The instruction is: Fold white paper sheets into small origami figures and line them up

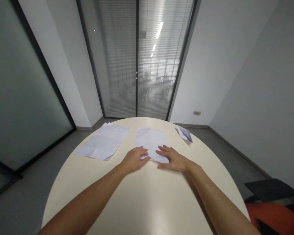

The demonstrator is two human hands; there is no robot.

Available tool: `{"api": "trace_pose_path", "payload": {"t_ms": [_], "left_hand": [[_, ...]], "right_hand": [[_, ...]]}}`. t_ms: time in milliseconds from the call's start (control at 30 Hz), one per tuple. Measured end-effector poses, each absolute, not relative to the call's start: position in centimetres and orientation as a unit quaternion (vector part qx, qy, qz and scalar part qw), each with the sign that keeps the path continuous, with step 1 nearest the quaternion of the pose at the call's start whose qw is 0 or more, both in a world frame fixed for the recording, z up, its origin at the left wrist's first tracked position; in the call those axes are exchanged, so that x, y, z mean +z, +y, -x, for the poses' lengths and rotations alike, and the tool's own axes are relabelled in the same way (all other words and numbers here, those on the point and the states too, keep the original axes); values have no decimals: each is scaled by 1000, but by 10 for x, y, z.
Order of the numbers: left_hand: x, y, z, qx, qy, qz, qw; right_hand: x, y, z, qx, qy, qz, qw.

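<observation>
A white sheet of paper (150, 138) with faint creases lies flat on the table in front of me. My left hand (136, 159) rests on its near left corner, fingers stretched toward the middle. On the near right part of the same sheet lies my right hand (170, 158), its fingers spread and nothing gripped. Parts of the sheet's near edge are hidden under both hands. To the left is a stack of creased white paper sheets (106, 140). A folded piece of paper (185, 133) stands partly raised at the right.
All the papers lie on a round cream table (142, 199). At the lower right is a chair with a red seat (274, 217) and a dark back. Beyond the table stands a glass partition with blinds (120, 65), and a wall socket (197, 113) sits low on the wall.
</observation>
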State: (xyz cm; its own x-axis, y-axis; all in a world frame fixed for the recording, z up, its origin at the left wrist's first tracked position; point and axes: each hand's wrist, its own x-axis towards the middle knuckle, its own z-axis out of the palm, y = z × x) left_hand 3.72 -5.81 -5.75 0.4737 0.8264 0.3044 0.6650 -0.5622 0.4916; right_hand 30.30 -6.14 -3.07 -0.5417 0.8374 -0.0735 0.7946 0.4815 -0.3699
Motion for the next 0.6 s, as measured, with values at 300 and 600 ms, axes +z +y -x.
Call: {"api": "trace_pose_path", "payload": {"t_ms": [300, 600], "left_hand": [[-47, -63, -34, 282, 446, -830, 179], [-51, -54, -29, 364, 487, -768, 204]], "right_hand": [[-32, -58, -322, 257, -813, 484, 198], [-47, -38, -340, 251, -716, 546, 357]]}}
